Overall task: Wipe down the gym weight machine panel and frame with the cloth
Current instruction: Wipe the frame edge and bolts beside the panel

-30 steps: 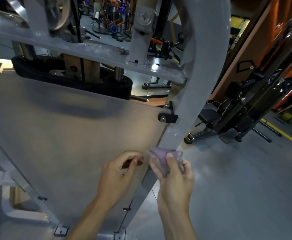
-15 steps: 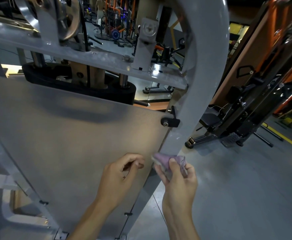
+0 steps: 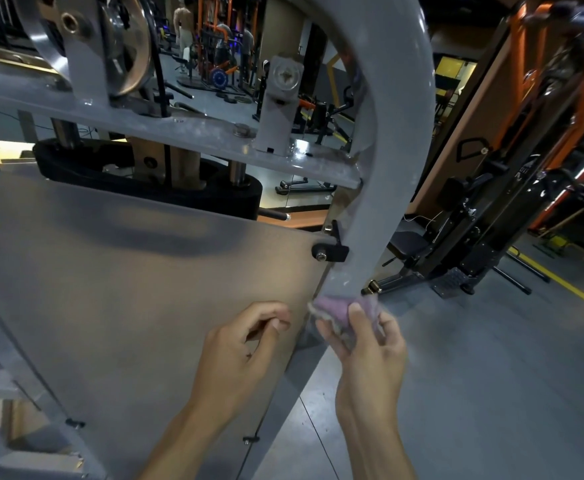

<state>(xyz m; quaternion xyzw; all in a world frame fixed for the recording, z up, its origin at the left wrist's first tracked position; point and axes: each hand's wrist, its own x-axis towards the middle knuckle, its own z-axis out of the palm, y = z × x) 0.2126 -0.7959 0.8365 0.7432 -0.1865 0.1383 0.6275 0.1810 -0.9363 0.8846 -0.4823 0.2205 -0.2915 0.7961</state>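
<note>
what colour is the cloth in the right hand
Pale purple cloth, seen in the head view, held by the right hand.

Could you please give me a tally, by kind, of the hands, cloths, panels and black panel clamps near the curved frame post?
Hands: 2, left hand and right hand
Purple cloth: 1, gripped by the right hand against the curved frame post
Grey panel: 1
Black panel clamp: 1
Total: 5

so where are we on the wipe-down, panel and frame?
Done: can't tell; the panel shows no wipe marks either way. In hand: the right hand presses the purple cloth against the curved frame post; the left hand is loosely curled beside it, holding nothing. Left: white specks on the post above the cloth and the dusty crossbar.
</note>
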